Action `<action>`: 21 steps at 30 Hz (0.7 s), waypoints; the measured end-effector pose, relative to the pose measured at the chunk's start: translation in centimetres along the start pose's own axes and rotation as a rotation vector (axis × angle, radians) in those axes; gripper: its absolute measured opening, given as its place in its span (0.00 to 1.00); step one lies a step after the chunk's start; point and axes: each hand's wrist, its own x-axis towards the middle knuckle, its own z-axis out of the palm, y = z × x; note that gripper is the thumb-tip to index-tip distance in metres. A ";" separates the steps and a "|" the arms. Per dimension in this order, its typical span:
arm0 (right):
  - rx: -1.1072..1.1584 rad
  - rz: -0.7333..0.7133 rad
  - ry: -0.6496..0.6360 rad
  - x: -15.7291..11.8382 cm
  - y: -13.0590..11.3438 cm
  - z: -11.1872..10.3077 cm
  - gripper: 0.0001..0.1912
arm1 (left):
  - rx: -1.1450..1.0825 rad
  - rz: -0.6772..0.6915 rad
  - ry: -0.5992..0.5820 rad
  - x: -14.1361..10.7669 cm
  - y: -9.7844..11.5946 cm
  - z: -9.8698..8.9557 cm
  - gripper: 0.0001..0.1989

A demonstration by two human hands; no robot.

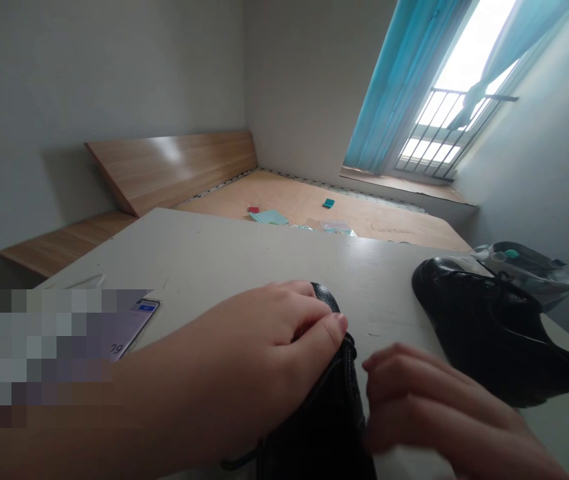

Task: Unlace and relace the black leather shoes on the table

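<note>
White table (204, 250), blue curtain (404, 87) beyond — left hand (279, 340) clasps black shoe (319, 427); right hand (439, 400) curls beside it, grip unclear.

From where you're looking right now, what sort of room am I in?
Probably a bedroom: beyond the white table is what looks like a tan mattress with a wooden headboard, and a blue curtain hangs beside the barred window.
</note>
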 end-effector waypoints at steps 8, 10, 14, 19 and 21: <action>-0.311 0.324 -0.021 1.6 2.7 -0.3 0.07 | 0.230 -0.092 0.015 0.3 -0.6 0.3 0.12; -0.230 0.361 -0.019 1.5 2.8 -0.3 0.05 | 0.213 -0.073 0.005 0.3 -0.9 0.5 0.10; -0.142 0.370 -0.040 1.5 2.5 -0.3 0.04 | 0.197 -0.058 0.012 0.6 -1.2 0.6 0.10; -0.128 0.344 -0.103 1.6 2.7 -0.4 0.06 | 0.163 0.015 -0.017 1.0 -1.6 1.0 0.14; -0.217 0.268 -0.103 1.6 3.1 -0.4 0.06 | 0.127 0.047 -0.018 0.9 -1.6 1.1 0.14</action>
